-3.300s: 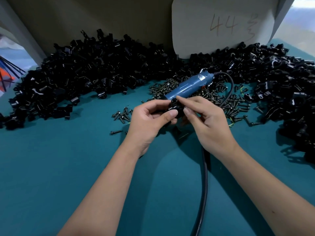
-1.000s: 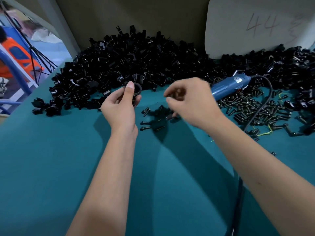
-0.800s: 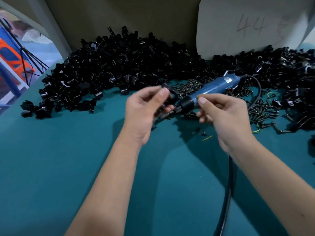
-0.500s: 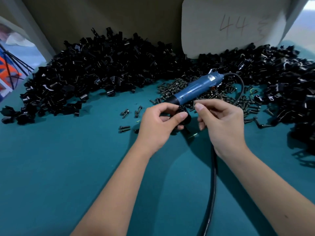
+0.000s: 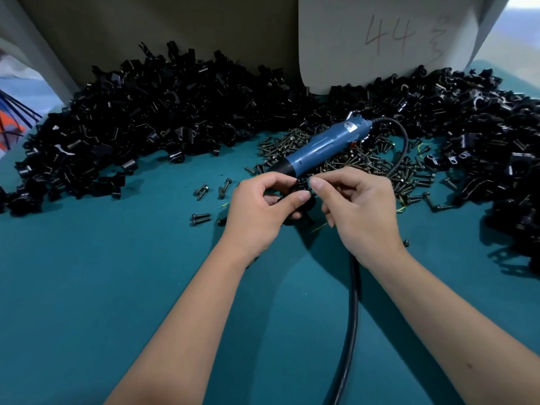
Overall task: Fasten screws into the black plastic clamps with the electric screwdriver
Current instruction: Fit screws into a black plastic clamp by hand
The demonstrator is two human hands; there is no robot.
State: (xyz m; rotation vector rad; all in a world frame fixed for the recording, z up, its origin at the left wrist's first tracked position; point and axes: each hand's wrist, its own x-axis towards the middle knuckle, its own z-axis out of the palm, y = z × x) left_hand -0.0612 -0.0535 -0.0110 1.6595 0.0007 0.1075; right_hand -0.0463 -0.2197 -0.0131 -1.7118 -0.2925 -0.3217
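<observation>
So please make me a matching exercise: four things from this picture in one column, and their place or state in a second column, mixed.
1. electric screwdriver
2. black clamp
3. white board
4. black cable

a. leans at the back, marked "44"
b. lies on the screw pile, no hand on it
c. runs along the table between the forearms
d. held by the left hand, right hand pinching at it

Pairs: 1-b, 2-d, 3-a, 4-c
</observation>
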